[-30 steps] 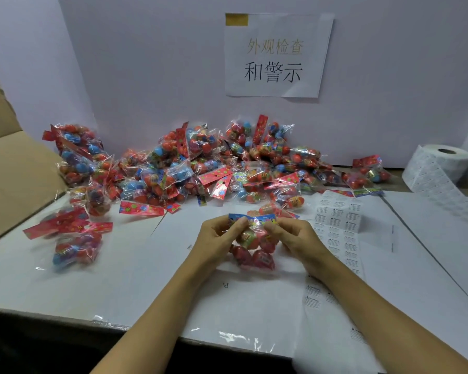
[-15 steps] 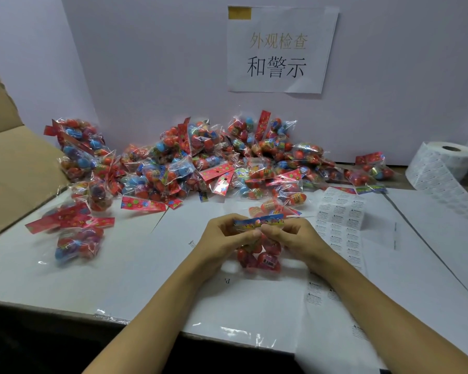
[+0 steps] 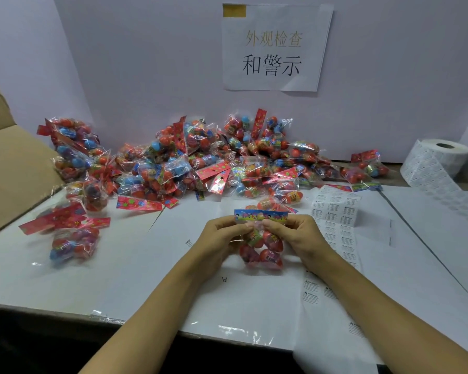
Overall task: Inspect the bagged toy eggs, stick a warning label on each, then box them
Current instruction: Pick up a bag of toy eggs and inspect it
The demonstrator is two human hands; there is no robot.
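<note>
The left hand (image 3: 222, 236) and right hand (image 3: 299, 233) each pinch the top of a clear plastic bag of red toy eggs (image 3: 262, 247), just under its blue printed header card (image 3: 260, 215), holding it above the white paper-covered table (image 3: 135, 268). The step in hand appears to be inspection. The next move calls for peeling a label from the white warning-label sheet (image 3: 335, 214) just right of the hands. Farther back lie the heap of bagged eggs (image 3: 214, 163), a white label roll (image 3: 441, 160), a brown cardboard box (image 3: 8, 163) and a printed wall notice (image 3: 274, 47).
</note>
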